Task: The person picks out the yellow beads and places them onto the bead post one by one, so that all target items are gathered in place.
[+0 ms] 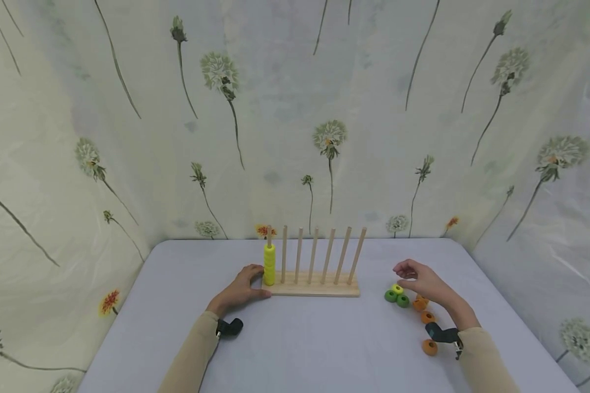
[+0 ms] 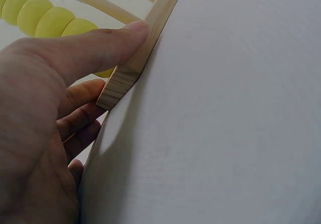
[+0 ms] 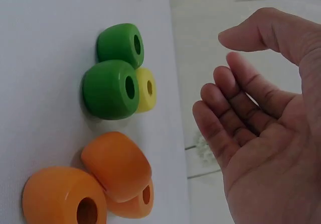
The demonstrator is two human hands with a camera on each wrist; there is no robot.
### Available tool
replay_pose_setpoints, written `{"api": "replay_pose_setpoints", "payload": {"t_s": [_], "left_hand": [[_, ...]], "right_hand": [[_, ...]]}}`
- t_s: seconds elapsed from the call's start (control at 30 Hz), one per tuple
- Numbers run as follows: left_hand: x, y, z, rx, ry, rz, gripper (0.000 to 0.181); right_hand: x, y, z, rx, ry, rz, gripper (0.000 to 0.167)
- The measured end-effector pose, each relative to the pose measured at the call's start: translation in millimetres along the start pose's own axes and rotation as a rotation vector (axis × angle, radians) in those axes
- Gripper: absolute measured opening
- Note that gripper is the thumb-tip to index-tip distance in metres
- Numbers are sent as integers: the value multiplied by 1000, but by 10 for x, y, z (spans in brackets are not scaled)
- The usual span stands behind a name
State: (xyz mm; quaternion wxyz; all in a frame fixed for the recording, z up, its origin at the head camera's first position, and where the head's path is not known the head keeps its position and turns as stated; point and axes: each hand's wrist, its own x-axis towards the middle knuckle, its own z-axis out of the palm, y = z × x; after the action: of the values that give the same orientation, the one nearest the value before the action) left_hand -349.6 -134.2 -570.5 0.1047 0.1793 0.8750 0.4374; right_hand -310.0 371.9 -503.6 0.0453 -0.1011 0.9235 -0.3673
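A wooden peg rack (image 1: pixel 311 291) stands on the table, with several upright pegs in a row. Yellow beads (image 1: pixel 269 265) are stacked on its leftmost peg; the other pegs are bare. My left hand (image 1: pixel 242 289) grips the left end of the base, thumb along the front edge and fingers at the end and behind. Over the loose beads at the right hovers my right hand (image 1: pixel 426 283), fingers loosely bent and holding nothing. Below it lie a yellow bead (image 3: pixel 146 90), two green beads (image 3: pixel 108 89) touching each other, and several orange beads (image 3: pixel 62 196), some leaning together.
A white cloth (image 1: pixel 324 344) covers the table. One orange bead (image 1: pixel 429 347) lies apart, nearer the front, beside the right wrist camera (image 1: pixel 441 333). A curtain with dandelions (image 1: pixel 275 120) hangs behind the table and at both sides.
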Motion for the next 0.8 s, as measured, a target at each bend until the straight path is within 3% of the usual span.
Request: {"api": "replay_pose_setpoints", "payload": {"t_s": [0.4,0.8], "left_hand": [[-21,19,0,11,2,6,75],[-19,16,17,5,7,-23,76]], "right_hand": [[-21,213,53,46,-69,102,34],[-23,297,137,51,-121,117,35]]}}
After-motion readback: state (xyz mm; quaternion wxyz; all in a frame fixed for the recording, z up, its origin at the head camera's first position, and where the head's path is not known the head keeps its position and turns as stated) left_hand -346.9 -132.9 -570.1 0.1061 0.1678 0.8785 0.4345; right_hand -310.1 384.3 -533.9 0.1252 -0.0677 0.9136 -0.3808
